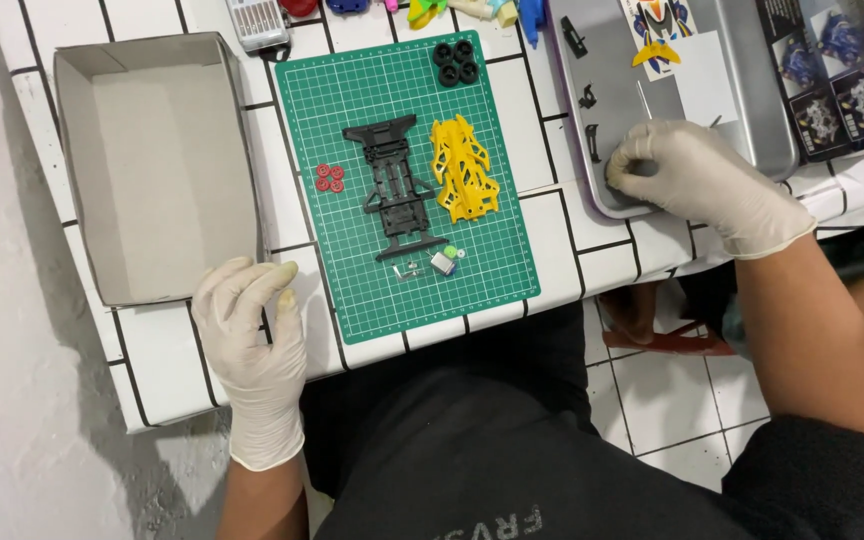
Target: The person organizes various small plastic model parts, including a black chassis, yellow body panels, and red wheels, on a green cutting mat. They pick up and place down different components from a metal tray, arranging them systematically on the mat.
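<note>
White tabletop (552, 250) with black grid lines carries everything; tiled floor (652, 400) shows below its edge. Nearest, the gloved left hand (252, 340) lies flat, fingers spread and empty, just beside a grey cardboard box (152, 160). Beyond its fingertips, a green cutting mat (492, 260) bears a black chassis (392, 185) and yellow frame (462, 165). Farther right, the right hand (687, 175) curls its fingers closed over the metal tray (762, 120) rim; whether it pinches anything I cannot tell.

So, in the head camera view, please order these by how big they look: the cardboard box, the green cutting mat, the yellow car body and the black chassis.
1. Green cutting mat, though the cardboard box looks nearly alike
2. Black chassis
3. Yellow car body
</note>
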